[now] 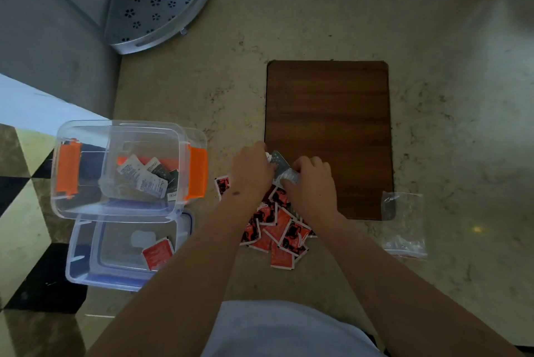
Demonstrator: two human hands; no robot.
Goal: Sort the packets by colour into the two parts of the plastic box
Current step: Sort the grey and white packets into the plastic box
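A pile of red packets (pixel 278 226) lies on the stone counter in front of me. Both hands are over its far edge. My left hand (pixel 251 169) and my right hand (pixel 310 180) together pinch dark grey-and-white packets (pixel 278 164) held between them. At the left stands a clear plastic box with orange clasps (pixel 68 167); several dark and white packets (pixel 144 179) lie inside it. Just below it sits a second clear part with a blue rim (pixel 86 267), holding one red packet (pixel 157 252).
A dark wooden board (pixel 329 114) lies on the counter beyond my hands. An empty clear plastic bag (pixel 403 223) rests to the right. A grey perforated corner shelf (pixel 156 1) stands at the back left. The counter edge drops to a tiled floor at the left.
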